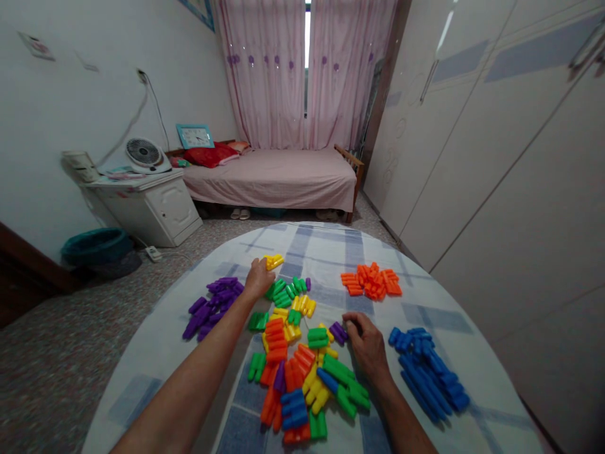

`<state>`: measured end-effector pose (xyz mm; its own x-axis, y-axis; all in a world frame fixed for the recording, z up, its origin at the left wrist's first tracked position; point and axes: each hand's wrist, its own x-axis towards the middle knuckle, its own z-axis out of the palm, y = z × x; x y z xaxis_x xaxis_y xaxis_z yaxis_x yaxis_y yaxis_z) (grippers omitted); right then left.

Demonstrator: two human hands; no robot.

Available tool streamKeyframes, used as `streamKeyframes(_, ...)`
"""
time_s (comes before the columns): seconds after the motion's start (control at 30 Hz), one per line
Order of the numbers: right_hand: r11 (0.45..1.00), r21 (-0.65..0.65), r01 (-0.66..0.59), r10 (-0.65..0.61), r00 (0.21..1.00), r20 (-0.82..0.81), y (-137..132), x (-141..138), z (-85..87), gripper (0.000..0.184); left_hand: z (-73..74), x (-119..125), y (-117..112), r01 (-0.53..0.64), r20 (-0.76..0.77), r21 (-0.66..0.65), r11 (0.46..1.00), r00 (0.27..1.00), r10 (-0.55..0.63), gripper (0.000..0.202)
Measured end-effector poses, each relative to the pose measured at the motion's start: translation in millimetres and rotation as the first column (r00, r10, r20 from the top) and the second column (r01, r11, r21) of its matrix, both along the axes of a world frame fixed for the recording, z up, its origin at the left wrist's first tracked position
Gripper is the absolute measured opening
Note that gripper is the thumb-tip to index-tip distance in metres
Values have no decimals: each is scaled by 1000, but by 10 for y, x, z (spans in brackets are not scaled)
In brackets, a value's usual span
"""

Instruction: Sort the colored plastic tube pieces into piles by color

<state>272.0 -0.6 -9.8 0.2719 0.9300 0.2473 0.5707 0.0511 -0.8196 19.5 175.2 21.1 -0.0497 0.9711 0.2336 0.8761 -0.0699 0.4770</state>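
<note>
My left hand [259, 279] reaches over the far left of the table, its fingers pinching a yellow plastic building block [274, 261]. Below it lie green blocks [283, 292]. My right hand [367, 345] is low over the table with curled fingers, its fingertips at a purple block [338, 332]; the exact grip is partly hidden. Between my arms spreads a mixed pile of orange [276, 340], yellow [316, 388], green [317, 337] and blue blocks [293, 408]. Left of my left forearm is a heap of purple blocks [212, 306].
An orange heap [372, 281] sits at the far right, and a blue heap [428, 372] lies right of my right hand. All rest on a checked tablecloth [326, 243] over a rounded table. Beyond stand a bed [278, 176], a white cabinet [165, 208] and a wardrobe [472, 157].
</note>
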Motion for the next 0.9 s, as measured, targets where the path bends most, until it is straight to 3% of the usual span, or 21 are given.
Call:
streamKeyframes(0.07,1000,1,-1,1,1000,1,-2,-6,5,27,45,21,-151,35,-10,41,999,999,-34,46)
streamKeyframes(0.13,1000,7,-2,2,1000,5,-4,-10,13,26,89,58,-325,147,-9,84,986,989,-147,43)
streamKeyframes(0.23,1000,13,-1,0,1000,17,-4,-13,26,26,130,157,-587,403,-35,64,913,915,-401,30)
streamKeyframes(0.3,1000,7,-1,1,1000,17,-3,-14,30,25,144,248,-734,486,-92,-3,874,870,-484,26)
streamKeyframes(0.43,1000,4,-5,5,1000,3,-1,-14,20,26,165,448,-912,474,-234,-113,873,842,-487,30)
streamKeyframes(0.6,1000,14,-10,10,1000,-5,-2,-13,5,26,130,630,-940,384,-333,-154,910,847,-414,27)
streamKeyframes(0.9,1000,27,-11,11,1000,-5,8,-11,15,26,9,676,-858,418,-151,-216,882,878,-453,19)
